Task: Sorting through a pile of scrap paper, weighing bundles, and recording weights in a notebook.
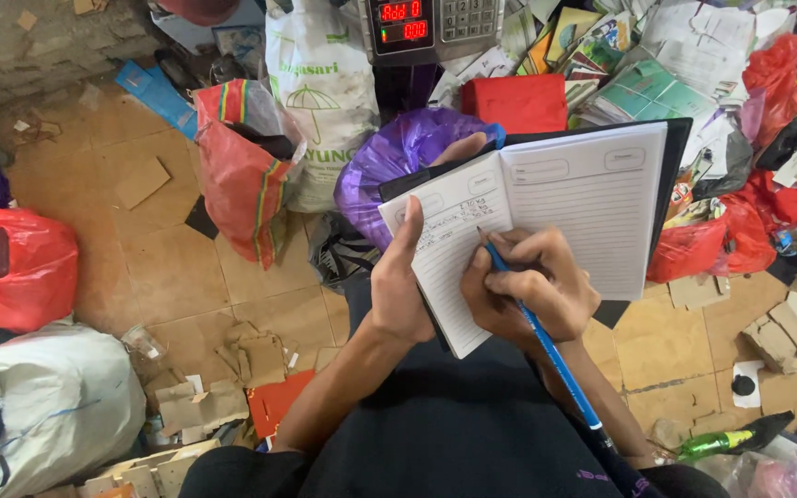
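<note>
- Gripping a blue pencil (546, 346), the right hand (528, 290) presses its tip onto the lined page.
- Left hand (403, 277) clasps the open notebook (583, 198) from beneath, thumb pinning it flat above the lap.

A tan tiled floor (177, 267) lies strewn with cardboard scraps (232, 369), red plastic bags (11, 267), a white sack (48, 397) and a heap of papers (675, 55) beside a weighing scale (426, 28).
</note>
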